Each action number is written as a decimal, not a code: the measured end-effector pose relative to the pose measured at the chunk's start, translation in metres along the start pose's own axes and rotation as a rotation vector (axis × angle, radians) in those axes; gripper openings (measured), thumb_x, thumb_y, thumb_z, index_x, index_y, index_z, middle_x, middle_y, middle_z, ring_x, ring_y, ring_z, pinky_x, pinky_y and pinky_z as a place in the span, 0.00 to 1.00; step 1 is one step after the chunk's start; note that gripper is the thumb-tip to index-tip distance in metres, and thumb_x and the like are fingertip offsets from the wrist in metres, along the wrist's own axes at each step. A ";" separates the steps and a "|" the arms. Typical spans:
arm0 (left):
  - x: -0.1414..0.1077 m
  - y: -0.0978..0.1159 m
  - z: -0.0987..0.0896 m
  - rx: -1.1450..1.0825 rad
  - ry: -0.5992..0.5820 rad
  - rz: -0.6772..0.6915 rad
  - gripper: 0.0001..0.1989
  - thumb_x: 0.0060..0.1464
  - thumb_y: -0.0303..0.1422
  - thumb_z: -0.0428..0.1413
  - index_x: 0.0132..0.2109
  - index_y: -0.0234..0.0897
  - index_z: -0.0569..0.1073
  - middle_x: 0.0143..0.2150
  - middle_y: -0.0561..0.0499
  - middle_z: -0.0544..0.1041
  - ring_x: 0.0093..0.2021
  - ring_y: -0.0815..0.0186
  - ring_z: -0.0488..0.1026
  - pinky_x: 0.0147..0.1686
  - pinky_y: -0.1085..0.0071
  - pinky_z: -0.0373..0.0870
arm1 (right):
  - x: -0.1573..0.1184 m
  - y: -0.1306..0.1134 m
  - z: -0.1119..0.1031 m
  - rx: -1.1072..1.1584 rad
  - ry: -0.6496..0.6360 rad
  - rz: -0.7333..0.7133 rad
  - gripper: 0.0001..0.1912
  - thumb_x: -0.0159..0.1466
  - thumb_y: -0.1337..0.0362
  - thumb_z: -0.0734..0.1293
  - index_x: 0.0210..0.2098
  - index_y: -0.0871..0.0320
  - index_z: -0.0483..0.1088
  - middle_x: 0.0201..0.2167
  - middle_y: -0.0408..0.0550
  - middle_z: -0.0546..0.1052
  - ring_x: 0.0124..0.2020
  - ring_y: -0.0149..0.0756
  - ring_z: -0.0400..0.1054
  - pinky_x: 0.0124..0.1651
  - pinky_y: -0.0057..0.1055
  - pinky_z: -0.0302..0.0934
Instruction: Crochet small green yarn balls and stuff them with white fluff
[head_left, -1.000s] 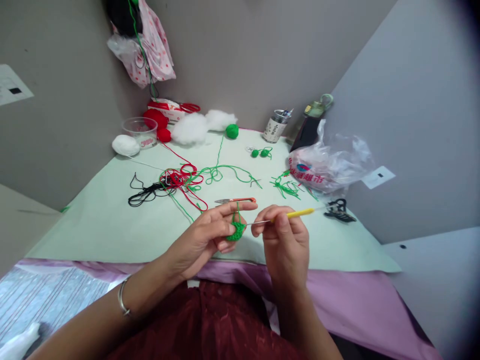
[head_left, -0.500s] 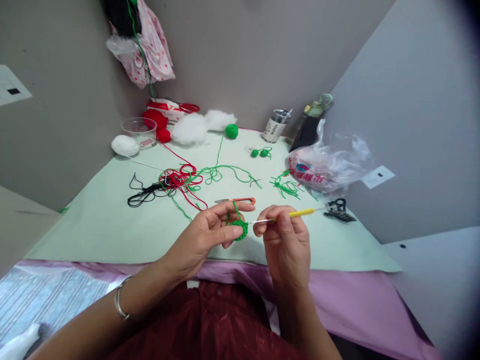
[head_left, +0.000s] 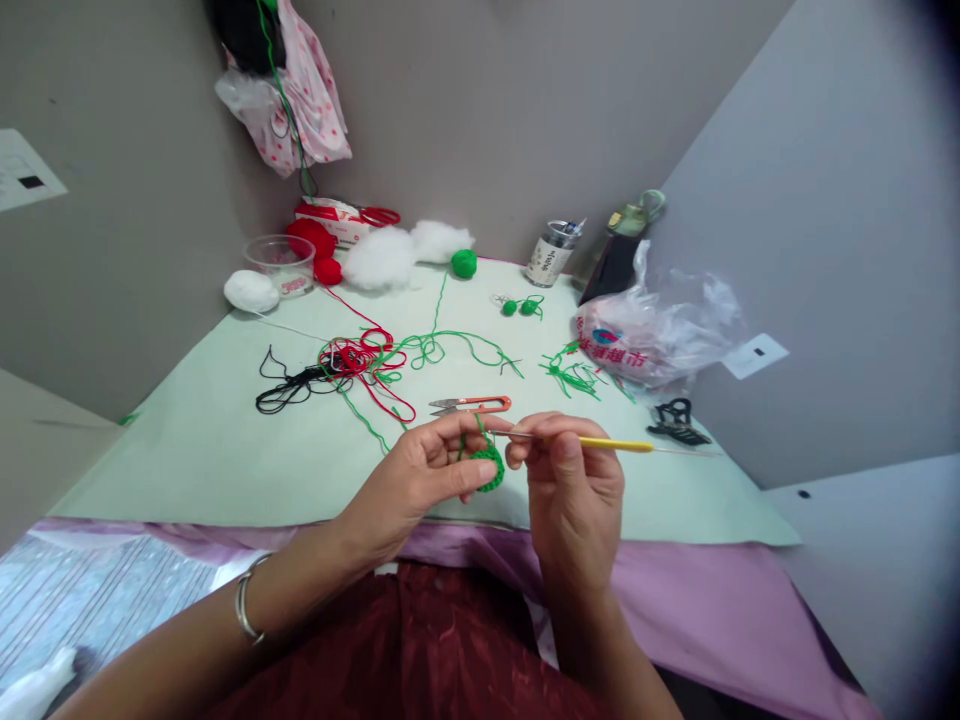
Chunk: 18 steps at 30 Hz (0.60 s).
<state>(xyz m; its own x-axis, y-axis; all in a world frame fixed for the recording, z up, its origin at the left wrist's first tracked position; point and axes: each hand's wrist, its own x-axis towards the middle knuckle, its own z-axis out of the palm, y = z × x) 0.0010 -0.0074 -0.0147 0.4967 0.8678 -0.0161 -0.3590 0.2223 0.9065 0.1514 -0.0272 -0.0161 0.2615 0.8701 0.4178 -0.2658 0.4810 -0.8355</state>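
Since the earlier frame, the yellow-handled hook (head_left: 616, 444) had slid to the right at its handle end, and its metal tip had risen from the edge of the green crocheted piece (head_left: 491, 470) to beside the left index finger. That piece had shifted slightly right and nearer. It was above the near part of the pale green tabletop (head_left: 225, 460), pinched between the thumb and fingers of the left hand (head_left: 424, 470), which was partly closed, its index finger extended with green yarn (head_left: 481, 426) passing over it. The right hand (head_left: 574, 490) was closed around the hook, thumb and fingertips gripping it — the handle pointed right.

Just beyond the left hand lay the orange-handled snips (head_left: 491, 404), blades to the left. Farther left spread a tangle of red yarn (head_left: 375, 345) and black yarn (head_left: 292, 390); green yarn scraps (head_left: 571, 376) lay to the right, near the plastic bag (head_left: 622, 340), with a black claw clip (head_left: 679, 422) nearer. Along the far side stood a clear tub (head_left: 296, 282), white stuffing (head_left: 381, 258), a green yarn ball (head_left: 464, 264) and a pen holder (head_left: 549, 262) — two small green balls (head_left: 519, 308) lay just nearer than the holder.
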 end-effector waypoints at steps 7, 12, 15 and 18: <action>0.000 0.003 0.001 0.028 0.052 0.038 0.13 0.54 0.35 0.67 0.48 0.42 0.83 0.35 0.51 0.72 0.33 0.68 0.62 0.31 0.74 0.63 | -0.002 -0.001 -0.006 -0.172 0.077 -0.084 0.09 0.72 0.63 0.65 0.38 0.54 0.78 0.33 0.43 0.77 0.30 0.30 0.71 0.36 0.31 0.66; 0.000 0.005 0.001 0.033 0.067 0.055 0.12 0.53 0.35 0.68 0.46 0.42 0.83 0.38 0.51 0.73 0.34 0.69 0.63 0.31 0.75 0.64 | -0.004 -0.006 -0.008 -0.232 0.105 -0.219 0.10 0.72 0.65 0.64 0.38 0.54 0.78 0.33 0.44 0.76 0.31 0.32 0.70 0.35 0.33 0.64; 0.000 0.007 0.001 0.040 0.073 0.060 0.12 0.53 0.34 0.68 0.46 0.41 0.82 0.37 0.51 0.72 0.35 0.68 0.63 0.31 0.75 0.64 | -0.005 -0.007 -0.007 -0.237 0.016 -0.224 0.10 0.72 0.65 0.64 0.38 0.53 0.77 0.30 0.44 0.75 0.31 0.34 0.69 0.34 0.34 0.63; -0.001 0.007 0.002 0.039 0.070 0.061 0.13 0.53 0.34 0.68 0.47 0.42 0.82 0.36 0.52 0.72 0.35 0.69 0.63 0.31 0.76 0.64 | -0.006 -0.006 -0.007 -0.265 -0.008 -0.214 0.10 0.72 0.64 0.64 0.37 0.53 0.77 0.30 0.44 0.75 0.31 0.35 0.69 0.35 0.35 0.64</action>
<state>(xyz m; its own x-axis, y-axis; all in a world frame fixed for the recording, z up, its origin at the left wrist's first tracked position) -0.0007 -0.0072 -0.0076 0.4184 0.9082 0.0114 -0.3555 0.1522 0.9222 0.1574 -0.0361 -0.0165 0.2774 0.7537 0.5958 0.0446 0.6094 -0.7916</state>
